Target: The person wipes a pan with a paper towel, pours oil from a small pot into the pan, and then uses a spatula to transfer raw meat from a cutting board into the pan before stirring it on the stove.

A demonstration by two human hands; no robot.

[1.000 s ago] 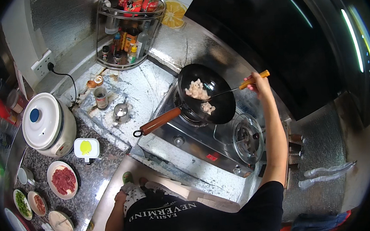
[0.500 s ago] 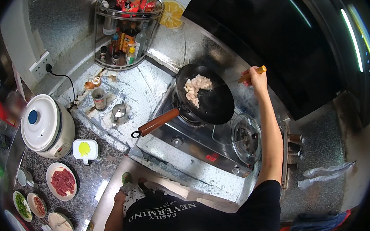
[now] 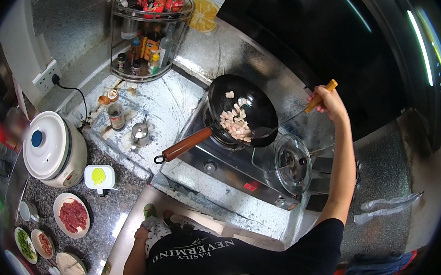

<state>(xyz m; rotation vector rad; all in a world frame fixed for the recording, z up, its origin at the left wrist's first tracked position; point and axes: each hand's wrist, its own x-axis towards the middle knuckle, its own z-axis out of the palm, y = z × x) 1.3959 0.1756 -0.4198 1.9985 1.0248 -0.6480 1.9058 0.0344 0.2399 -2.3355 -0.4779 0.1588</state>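
My right hand [image 3: 329, 102] is closed around the yellow-brown handle of a spatula [image 3: 321, 99], out to the right of the wok. Its thin metal shaft points toward the wok; its far end is hard to make out. Pale pieces of meat [image 3: 235, 124] lie in the black wok [image 3: 259, 104], mostly in its near part, with one piece apart toward the back. The wok sits on the gas stove [image 3: 223, 170], its brown handle pointing left and toward me. My left hand [image 3: 141, 234] hangs low at my side against light dotted fabric; its fingers do not show clearly.
A glass lid [image 3: 293, 164] lies on the stove's right side. To the left stand a small metal pot [image 3: 140, 134], a glass jar [image 3: 116, 117], a white cooker [image 3: 52, 149] and a plate of red meat [image 3: 73, 216]. A bottle rack [image 3: 152, 35] fills the back corner.
My right hand with the spatula has moved right, away from the wok. Most of the meat has shifted toward the wok's near side. My left hand has stayed low.
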